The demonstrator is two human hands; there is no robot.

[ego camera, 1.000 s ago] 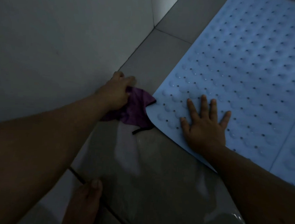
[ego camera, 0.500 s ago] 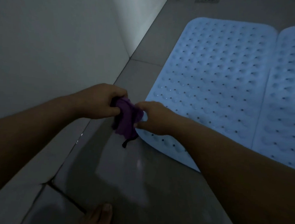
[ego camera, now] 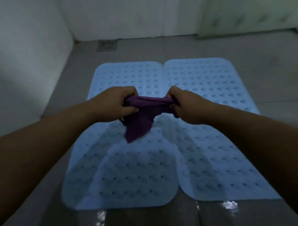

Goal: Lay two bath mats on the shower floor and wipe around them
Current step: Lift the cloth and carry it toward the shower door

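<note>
Purple cloth (ego camera: pixel 144 116) is stretched between your two hands, up in the air over the mats. Your left hand (ego camera: pixel 119 101) has its fingers (ego camera: pixel 128 110) curled tight round the cloth's left end; your right hand (ego camera: pixel 188 104) does the same on the right end, thumb side pinching the top edge. The top edge of the cloth runs roughly level from fist to fist, and the slack hangs in a point below, nearer your left hand. I can't tell whether the hanging tip touches the mat under it; the frame is blurred there.

Both bath mats lie flat on the shower floor (ego camera: pixel 157 221), long sides touching along a seam that runs away from you. Left mat (ego camera: pixel 121 173) and right mat (ego camera: pixel 211 158) are light blue, with rounded corners and rows of bumps and small holes. The right mat's far end sits slightly further from you than the left's. Your forearms cross over the near halves of both mats and throw shadows on them.

Floor is grey tile, with wet glints just in front of the mats' near edges. A square floor drain (ego camera: pixel 106 45) is in the far left corner, well apart from the mats, close to the white wall (ego camera: pixel 27 56) on your left. The left mat's outer edge runs near that wall with a strip of bare tile between. A second pale wall closes the far side.
</note>
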